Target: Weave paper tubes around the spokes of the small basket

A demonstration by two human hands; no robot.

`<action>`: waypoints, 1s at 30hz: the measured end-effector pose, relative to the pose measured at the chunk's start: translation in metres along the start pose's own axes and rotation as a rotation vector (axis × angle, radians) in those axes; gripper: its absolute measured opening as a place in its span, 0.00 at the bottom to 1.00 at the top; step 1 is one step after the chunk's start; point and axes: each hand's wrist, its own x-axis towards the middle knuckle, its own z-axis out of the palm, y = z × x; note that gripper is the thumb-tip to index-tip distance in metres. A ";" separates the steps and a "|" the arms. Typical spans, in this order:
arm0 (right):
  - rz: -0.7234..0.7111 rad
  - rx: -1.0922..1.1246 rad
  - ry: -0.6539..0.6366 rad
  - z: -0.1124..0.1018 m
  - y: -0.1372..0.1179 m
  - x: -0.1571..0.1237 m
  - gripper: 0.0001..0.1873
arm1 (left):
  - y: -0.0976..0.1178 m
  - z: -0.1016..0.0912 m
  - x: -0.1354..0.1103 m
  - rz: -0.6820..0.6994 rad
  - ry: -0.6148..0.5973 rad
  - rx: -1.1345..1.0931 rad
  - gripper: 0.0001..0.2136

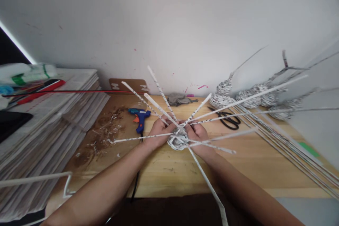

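Note:
Between my hands, above the front of the wooden table, is a small woven paper basket [178, 140] made of rolled newspaper. Long paper rods [225, 106] fan out from it in all directions, and one bends down toward me. My left hand [162, 129] is closed on the basket's left side, fingers curled around its far edge. On the right side, my right hand [199, 137] grips it too, with the thumb near the rim. The rods and the basket hide some of my fingertips.
A blue glue gun [141, 118] lies to the left, beside paper scraps. Black scissors [230, 120] and a bundle of paper rods [286, 143] lie on the right. Woven paper pieces [221, 95] stand by the wall, near a grey cloth [180, 99]. Stacked newspapers [76, 113] rise at left.

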 end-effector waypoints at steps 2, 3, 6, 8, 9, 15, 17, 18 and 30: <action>0.003 -0.019 -0.011 0.000 -0.002 -0.001 0.17 | 0.000 0.000 0.001 -0.001 -0.015 -0.034 0.14; 0.002 -0.035 -0.023 0.000 -0.003 -0.001 0.17 | 0.001 0.001 0.001 0.000 -0.028 -0.045 0.15; 0.000 -0.061 -0.053 -0.001 -0.007 -0.002 0.15 | 0.001 0.001 0.001 0.003 -0.048 -0.029 0.15; 0.007 -0.025 -0.066 -0.001 -0.010 -0.002 0.15 | 0.001 0.001 0.001 0.012 -0.014 0.001 0.14; 0.015 0.014 -0.065 -0.001 -0.011 -0.001 0.14 | 0.001 0.000 0.001 0.017 0.013 0.009 0.14; 0.091 0.152 -0.069 0.000 -0.017 -0.001 0.19 | -0.003 -0.007 0.005 0.051 0.167 0.065 0.11; 0.075 0.085 -0.082 -0.001 -0.020 -0.003 0.18 | -0.003 -0.008 0.007 0.057 0.217 0.066 0.12; 0.052 0.023 -0.082 -0.002 -0.021 -0.004 0.18 | -0.004 -0.008 0.008 0.053 0.237 0.059 0.12; -0.337 -0.331 0.165 -0.001 -0.023 -0.008 0.05 | -0.002 0.008 0.000 0.010 0.249 0.104 0.05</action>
